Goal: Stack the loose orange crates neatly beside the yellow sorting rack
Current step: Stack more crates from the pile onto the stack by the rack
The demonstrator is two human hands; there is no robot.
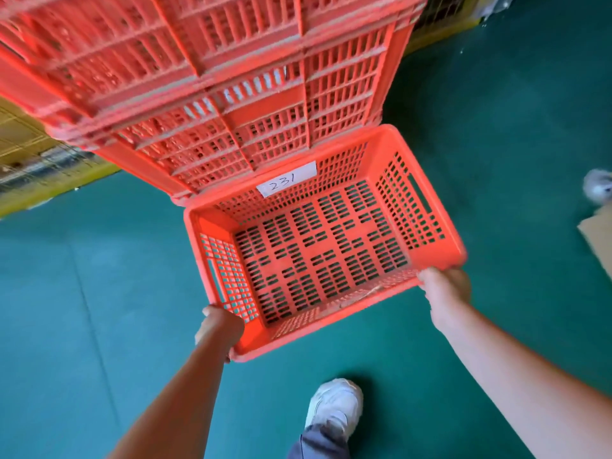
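I hold an empty orange slatted crate [427, 207] above the green floor. A white label reading 231 [286, 183] is stuck on its far inner wall. My left hand [218, 329] grips the crate's near left corner, fingers curled under the rim. My right hand [445, 288] grips the near right corner of the rim. The crate's far side touches a tall stack of orange crates [212, 81] that fills the upper left of the view. The yellow sorting rack [43, 154] shows behind that stack at the left and again at the top right.
Green floor [496, 144] spreads on all sides. My white shoe [334, 407] is below the crate. A piece of cardboard [599, 240] and another white shoe [597, 185] lie at the right edge.
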